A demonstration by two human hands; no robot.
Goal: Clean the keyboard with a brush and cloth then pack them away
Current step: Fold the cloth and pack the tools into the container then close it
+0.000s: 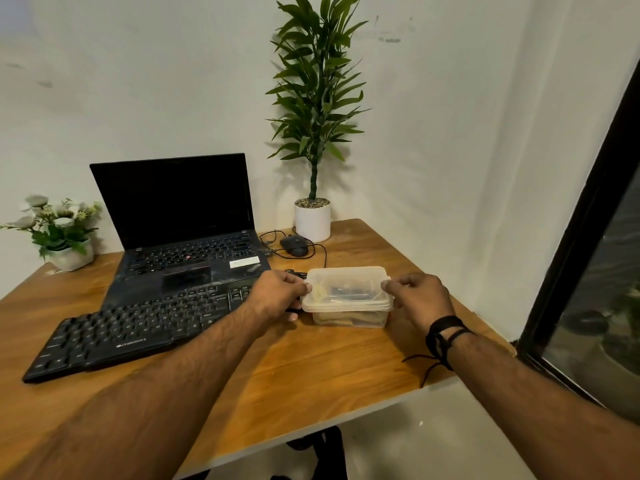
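Note:
A clear plastic box [347, 308] with its lid [346, 277] on stands on the wooden table [294, 372], right of the black keyboard [138, 327]. Through the plastic I make out something dark and a beige cloth inside; the brush cannot be told apart. My left hand [277, 294] grips the lid's left end. My right hand [420, 299] grips its right end. The keyboard lies slanted in front of an open laptop [183, 237], and my left hand covers its right end.
A black mouse [294, 245] with a looping cable lies behind the box. A tall plant in a white pot [312, 221] stands at the back corner. A small flower pot [71, 256] sits far left. A dark window frame [585, 216] runs along the right.

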